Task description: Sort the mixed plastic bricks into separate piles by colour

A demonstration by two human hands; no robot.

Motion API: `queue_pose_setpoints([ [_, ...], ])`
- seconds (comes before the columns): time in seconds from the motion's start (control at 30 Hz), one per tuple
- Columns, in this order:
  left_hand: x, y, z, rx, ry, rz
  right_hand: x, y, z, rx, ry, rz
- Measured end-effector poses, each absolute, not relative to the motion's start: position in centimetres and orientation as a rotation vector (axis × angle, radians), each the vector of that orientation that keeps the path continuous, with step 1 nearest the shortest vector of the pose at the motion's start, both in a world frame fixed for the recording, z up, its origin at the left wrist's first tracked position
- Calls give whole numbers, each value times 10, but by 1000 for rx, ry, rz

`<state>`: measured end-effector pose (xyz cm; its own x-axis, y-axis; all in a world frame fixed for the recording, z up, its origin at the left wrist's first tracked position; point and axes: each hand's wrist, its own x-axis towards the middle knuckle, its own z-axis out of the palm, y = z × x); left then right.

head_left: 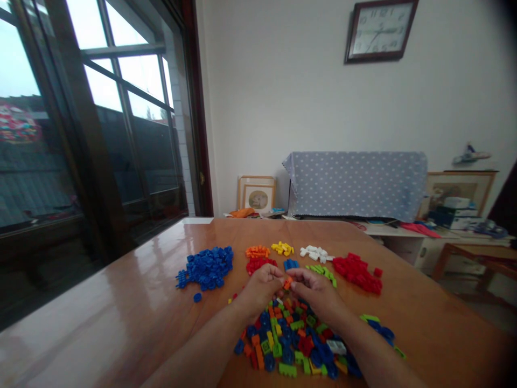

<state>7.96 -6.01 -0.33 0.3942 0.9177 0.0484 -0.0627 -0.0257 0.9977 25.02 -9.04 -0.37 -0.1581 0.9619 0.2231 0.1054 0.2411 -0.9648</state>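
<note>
The left hand (263, 284) and right hand (317, 292) pinched an orange block (287, 283), probably light, stiff plastic, best taken by its sides; exact contact looked blurred.

Watching remotely through the head camera, I see a room in a home. A dark-framed clock (379, 32) hangs on a plain pale wall (262, 91). Lower down, a blue-grey cloth with white dots (357, 183) drapes something wide, with a framed picture (258, 198) on either side. At left, tall dark-framed windows (121, 51) show bright sky (139, 70). Nearest me, colourful toy bricks (210, 267) lie in piles on a glossy wooden counter (133, 302).
</note>
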Motion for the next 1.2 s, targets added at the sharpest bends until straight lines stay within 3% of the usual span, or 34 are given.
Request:
queue_pose_setpoints([
  [0.77, 72, -65, -2, 1095, 693, 789, 255, -90, -7, -1163, -1717, 737],
  [1.03, 71, -62, -3, 971, 636, 796, 254, -89, -10, -1116, -1666, 847],
  [1.2, 72, -61, -7, 996, 688, 783, 249, -93, -11, -1161, -1761, 684],
])
